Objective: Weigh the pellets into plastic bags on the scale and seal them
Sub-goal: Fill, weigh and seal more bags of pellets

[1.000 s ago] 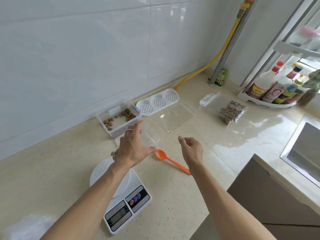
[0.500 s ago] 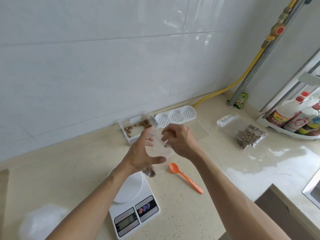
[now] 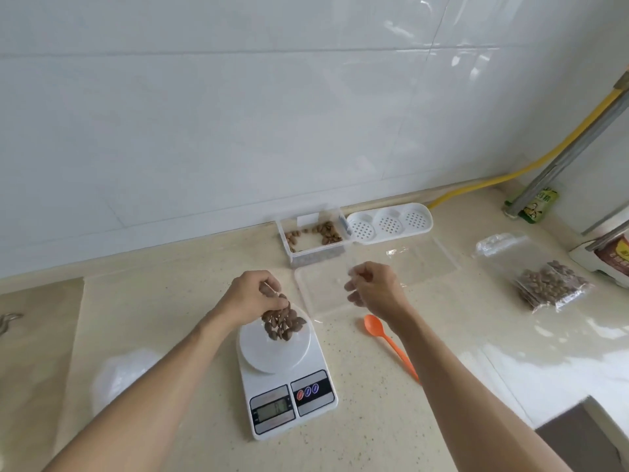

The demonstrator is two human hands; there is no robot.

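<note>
Over the platform of the scale (image 3: pixel 272 349), a small plastic bag of pellets (image 3: pixel 281 324) hangs from the left hand (image 3: pixel 253 296), whose grip is pinched on the bag's upper edge with the fingers curled round it. The bag's bottom seems to rest on or just above the white platform; I cannot tell which.

What could go wrong, as I judge it: if the bag still hangs partly from the grip, the scale reads too low, and the blurred display cannot confirm a figure. The bag's mouth looks unsealed under the fingers, so a tilt or a slackened pinch could spill pellets onto the bench (image 3: pixel 190 301). The thin film is likely to be slippery and could slide out of the pinch.

To the right of that grip, the right hand (image 3: pixel 374 291) hovers with fingers loosely curled and apparently holding nothing. It sits above a clear lid (image 3: pixel 425 264). Below it lies an orange spoon (image 3: pixel 391 345). Beyond both hands a clear box (image 3: pixel 311 238) holds the remaining pellets, and far to the right a filled bag (image 3: pixel 549 289) lies flat.
</note>
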